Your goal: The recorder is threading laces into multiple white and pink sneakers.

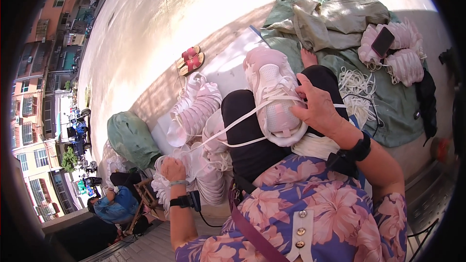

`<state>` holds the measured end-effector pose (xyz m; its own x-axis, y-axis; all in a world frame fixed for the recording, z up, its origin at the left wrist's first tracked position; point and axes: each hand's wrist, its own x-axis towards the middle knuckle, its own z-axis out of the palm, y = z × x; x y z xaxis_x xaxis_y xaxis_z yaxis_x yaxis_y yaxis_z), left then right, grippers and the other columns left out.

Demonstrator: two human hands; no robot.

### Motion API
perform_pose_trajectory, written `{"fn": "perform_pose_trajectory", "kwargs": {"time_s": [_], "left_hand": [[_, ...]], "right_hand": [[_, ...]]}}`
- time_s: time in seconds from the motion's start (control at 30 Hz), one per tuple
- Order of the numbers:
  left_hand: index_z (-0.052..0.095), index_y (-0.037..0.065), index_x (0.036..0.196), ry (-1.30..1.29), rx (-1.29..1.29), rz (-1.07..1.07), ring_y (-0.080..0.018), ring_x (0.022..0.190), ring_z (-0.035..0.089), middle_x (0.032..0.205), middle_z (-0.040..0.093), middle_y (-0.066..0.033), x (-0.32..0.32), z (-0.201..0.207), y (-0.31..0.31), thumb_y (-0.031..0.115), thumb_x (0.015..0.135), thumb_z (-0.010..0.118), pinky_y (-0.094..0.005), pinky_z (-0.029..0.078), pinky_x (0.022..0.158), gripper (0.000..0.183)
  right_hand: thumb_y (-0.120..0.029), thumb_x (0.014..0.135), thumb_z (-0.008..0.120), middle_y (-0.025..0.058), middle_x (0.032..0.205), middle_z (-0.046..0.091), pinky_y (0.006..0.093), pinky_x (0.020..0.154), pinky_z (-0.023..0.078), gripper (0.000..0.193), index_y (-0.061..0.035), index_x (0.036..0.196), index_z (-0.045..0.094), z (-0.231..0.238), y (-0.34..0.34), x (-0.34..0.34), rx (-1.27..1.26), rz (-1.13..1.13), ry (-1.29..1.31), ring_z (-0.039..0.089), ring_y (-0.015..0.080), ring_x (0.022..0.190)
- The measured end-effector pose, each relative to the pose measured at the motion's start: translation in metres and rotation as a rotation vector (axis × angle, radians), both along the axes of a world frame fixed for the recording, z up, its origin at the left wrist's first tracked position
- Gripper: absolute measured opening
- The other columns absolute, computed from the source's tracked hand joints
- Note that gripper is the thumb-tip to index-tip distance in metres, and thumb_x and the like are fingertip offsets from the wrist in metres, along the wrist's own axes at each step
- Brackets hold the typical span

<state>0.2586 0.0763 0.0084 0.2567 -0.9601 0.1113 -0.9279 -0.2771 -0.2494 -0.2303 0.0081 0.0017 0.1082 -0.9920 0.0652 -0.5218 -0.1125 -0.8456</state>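
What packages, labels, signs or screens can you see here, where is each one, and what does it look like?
Phone: lies on the pale pink shoes at upper right; dark rectangular slab, screen dark.
Green bag: left of the shoe pile, on the ground; bulging, soft, dull green.
No labels or signs can be made out.
The right hand rests on the pink-and-white shoe on the lap; the left hand touches the white shoes.

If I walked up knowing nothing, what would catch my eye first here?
Probably the pale pink sneaker resting on the person's lap, with the right hand on its white laces. Next, the heap of matching sneakers at left, where the left hand reaches, and the red sandals on the sunlit floor behind.
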Motion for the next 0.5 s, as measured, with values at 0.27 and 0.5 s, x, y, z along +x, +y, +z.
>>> {"fn": "perform_pose_trajectory", "kwargs": {"time_s": [0.27,0.5], "left_hand": [[0.06,0.002,0.1,0.963,-0.136,-0.775,-0.0328,0.095,0.056,0.102,0.059,-0.0163,-0.225,0.02,-0.084,0.005,0.075,0.061,-0.037,0.044,0.085,0.024],[0.057,0.003,0.109,0.921,0.023,-0.91,-0.0342,0.099,0.053,0.109,0.055,-0.0166,-0.28,0.016,-0.088,0.005,0.071,0.064,-0.0383,0.044,0.085,0.039]], "right_hand": [[-0.017,0.08,0.061,0.0132,0.067,0.06,0.0315,0.06,0.046,0.032,0.003,0.105,0.056,-0.002,-0.032,-0.006,0.054,-0.065,-0.034,0.06,0.0221,0.062],[-0.01,0.082,0.058,0.0057,0.064,0.055,0.0268,0.057,0.042,0.015,0.0031,0.088,0.059,-0.009,-0.043,0.007,0.12,-0.058,-0.3,0.049,0.0114,0.058]]}}
